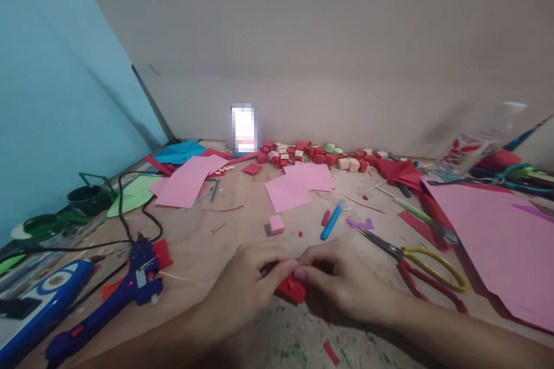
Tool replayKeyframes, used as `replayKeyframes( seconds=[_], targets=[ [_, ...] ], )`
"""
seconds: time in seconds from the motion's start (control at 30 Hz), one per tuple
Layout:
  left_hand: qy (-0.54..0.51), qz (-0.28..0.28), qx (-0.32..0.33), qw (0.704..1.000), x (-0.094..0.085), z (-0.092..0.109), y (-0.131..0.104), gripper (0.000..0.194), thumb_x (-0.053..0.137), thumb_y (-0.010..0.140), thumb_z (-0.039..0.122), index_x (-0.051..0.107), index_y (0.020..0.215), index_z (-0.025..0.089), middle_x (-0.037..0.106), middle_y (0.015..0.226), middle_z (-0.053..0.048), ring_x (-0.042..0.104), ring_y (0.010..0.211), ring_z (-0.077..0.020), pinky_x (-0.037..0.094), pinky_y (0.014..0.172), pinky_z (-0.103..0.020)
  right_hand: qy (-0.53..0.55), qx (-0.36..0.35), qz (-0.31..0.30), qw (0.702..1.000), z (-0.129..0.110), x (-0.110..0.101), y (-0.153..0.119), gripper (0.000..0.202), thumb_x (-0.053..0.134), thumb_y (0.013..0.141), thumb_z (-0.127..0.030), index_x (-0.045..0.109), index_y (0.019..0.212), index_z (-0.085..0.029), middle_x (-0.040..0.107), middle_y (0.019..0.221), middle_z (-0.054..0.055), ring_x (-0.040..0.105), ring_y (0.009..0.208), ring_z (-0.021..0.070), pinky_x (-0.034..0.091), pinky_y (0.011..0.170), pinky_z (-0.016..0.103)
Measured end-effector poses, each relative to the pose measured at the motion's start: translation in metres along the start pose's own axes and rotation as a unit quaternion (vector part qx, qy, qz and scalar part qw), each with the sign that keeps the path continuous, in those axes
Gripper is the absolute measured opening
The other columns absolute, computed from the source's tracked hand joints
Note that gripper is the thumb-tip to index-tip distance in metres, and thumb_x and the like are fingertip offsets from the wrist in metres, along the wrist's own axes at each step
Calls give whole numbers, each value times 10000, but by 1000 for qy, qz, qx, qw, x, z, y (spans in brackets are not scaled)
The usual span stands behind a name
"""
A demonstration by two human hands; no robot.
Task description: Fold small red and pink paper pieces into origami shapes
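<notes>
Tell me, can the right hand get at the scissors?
Probably yes: the scissors lie just to the right of the right hand, with nothing seen on top, though that hand is busy holding the red paper.

The left forearm (186,323) and right forearm (411,323), both bare, converge from lower left and lower right. The left hand (258,274) and right hand (332,277) face each other, fingers (265,252) curled, thumb tips (291,266) close together, each grip pinched.

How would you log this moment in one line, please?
left hand: holding red paper; right hand: holding it too; glue gun: left; scissors: right
</notes>
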State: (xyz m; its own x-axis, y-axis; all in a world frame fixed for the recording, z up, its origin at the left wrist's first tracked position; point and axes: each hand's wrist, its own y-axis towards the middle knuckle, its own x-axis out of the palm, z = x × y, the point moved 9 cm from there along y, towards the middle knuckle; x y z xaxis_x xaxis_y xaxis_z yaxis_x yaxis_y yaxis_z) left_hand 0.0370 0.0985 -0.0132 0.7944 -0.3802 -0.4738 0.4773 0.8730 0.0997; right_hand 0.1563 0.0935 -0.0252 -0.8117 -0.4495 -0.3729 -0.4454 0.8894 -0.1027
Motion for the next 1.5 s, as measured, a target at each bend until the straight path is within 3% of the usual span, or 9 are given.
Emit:
replayKeyframes(
  seconds=[0.17,0.4,0.47,0.6,0.73,0.97,1.23,1.4,1.5],
  targets=[
    [-44,26,-4,999,-5,-3,-1,291,567,964,270,747,766,156,715,754,-39,625,721,-175,445,690,-285,37,14,-6,999,1,1,2,264,643,913,-360,701,773,-144,631,671,16,544,615,130,409,570,236],
    [-70,81,-26,994,-13,-7,0,233,611,946,260,765,803,158,739,785,-41,660,750,-172,498,708,-266,161,55,-5,985,12,7,1,379,637,929,-507,676,760,-170,602,587,3,466,453,99,333,429,221],
    [-75,97,-19,992,-15,-7,0,161,640,928,253,776,949,169,750,897,-51,670,792,-170,526,721,-259,182,50,-2,982,15,7,3,386,659,915,-519,677,745,-173,590,577,-1,446,435,91,308,411,218],
    [-37,109,27,993,-16,3,-4,388,712,870,187,694,1256,217,704,1184,-83,670,962,-183,567,804,-267,262,58,15,963,23,6,7,362,700,878,-524,679,762,-181,546,541,-29,452,433,99,307,415,222],
    [14,100,83,992,-15,16,-8,284,695,900,162,730,1180,195,716,1177,-92,661,1103,-209,549,930,-306,272,17,50,961,16,-2,10,357,772,805,-495,677,687,-171,626,620,10,569,552,138,417,492,247],
    [16,123,43,991,-21,8,-7,187,705,911,193,775,1082,164,773,1061,-77,709,949,-189,566,812,-274,280,62,87,954,22,-7,5,335,775,828,-489,698,774,-167,628,632,-2,552,524,121,443,501,244],
    [-88,155,-1,984,-27,-10,-4,147,698,916,283,789,965,179,803,983,-42,745,873,-178,594,793,-265,245,56,91,964,15,-12,5,333,788,830,-494,739,854,-165,681,736,37,599,608,134,479,565,254],
    [-168,149,-48,973,-23,-19,1,153,711,893,288,755,898,142,789,877,-41,736,753,-151,586,676,-221,338,82,72,935,15,-3,2,298,854,762,-383,723,948,-191,721,815,40,666,710,166,523,652,281],
    [-206,135,-63,967,-19,-19,3,185,735,874,314,732,887,130,771,811,-31,710,666,-130,563,585,-195,338,65,85,935,16,-6,3,322,869,739,-351,720,971,-184,708,784,27,659,708,161,527,695,294]
  ],
)
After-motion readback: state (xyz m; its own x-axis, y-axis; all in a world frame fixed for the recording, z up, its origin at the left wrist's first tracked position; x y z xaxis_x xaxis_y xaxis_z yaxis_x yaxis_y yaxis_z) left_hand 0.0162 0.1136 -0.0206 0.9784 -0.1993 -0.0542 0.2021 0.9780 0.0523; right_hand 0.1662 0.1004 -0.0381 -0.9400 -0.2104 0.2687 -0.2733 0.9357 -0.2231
